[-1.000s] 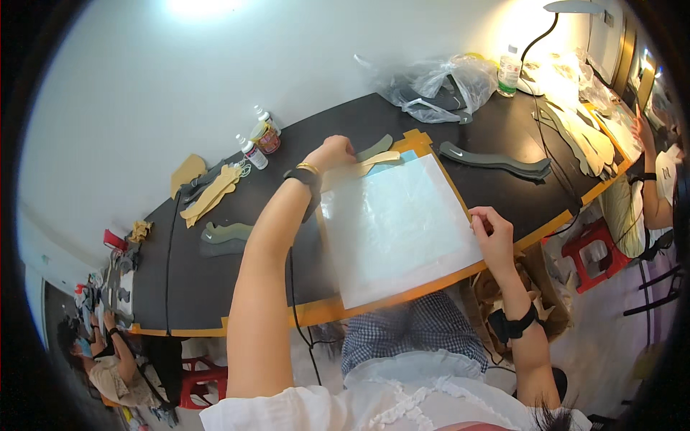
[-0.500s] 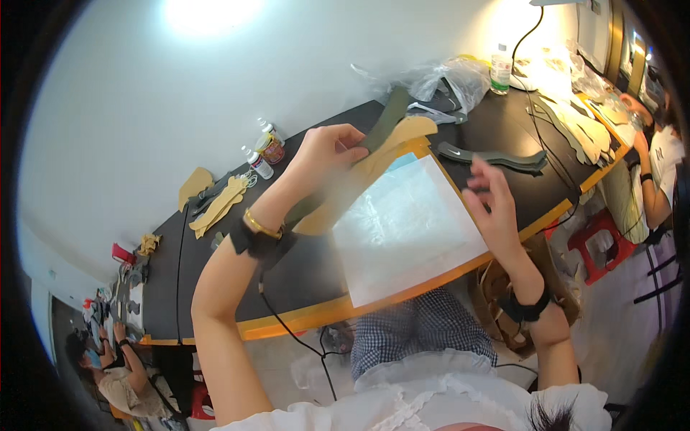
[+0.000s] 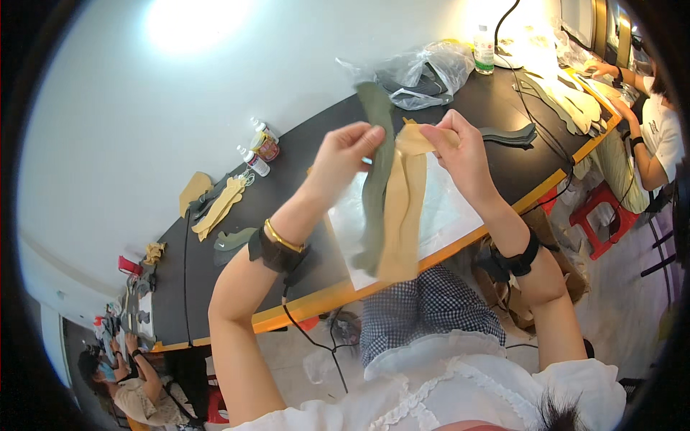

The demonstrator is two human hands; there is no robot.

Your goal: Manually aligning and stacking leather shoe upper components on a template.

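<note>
My left hand (image 3: 343,156) and my right hand (image 3: 456,149) are raised above the black table (image 3: 287,194). Between them hang two long curved flat pieces, side by side. The dark olive piece (image 3: 376,179) is pinched near its top by my left fingers. The tan piece (image 3: 403,215) is gripped at its top by my right fingers, and its edge lies against the olive one. Under them a white translucent sheet (image 3: 453,212) lies flat on the table near the orange front edge.
A crumpled clear plastic bag (image 3: 424,68) and a water bottle (image 3: 484,49) sit at the back. Small bottles (image 3: 257,149), tan cut pieces (image 3: 215,205) and dark curved pieces (image 3: 512,133) lie on the table. Another person (image 3: 650,122) works at right; a red stool (image 3: 602,215) stands below.
Both hands have risen from the white sheet, lifting the olive and tan pieces upright. My right hand left the sheet's edge and took the tan piece's top.
</note>
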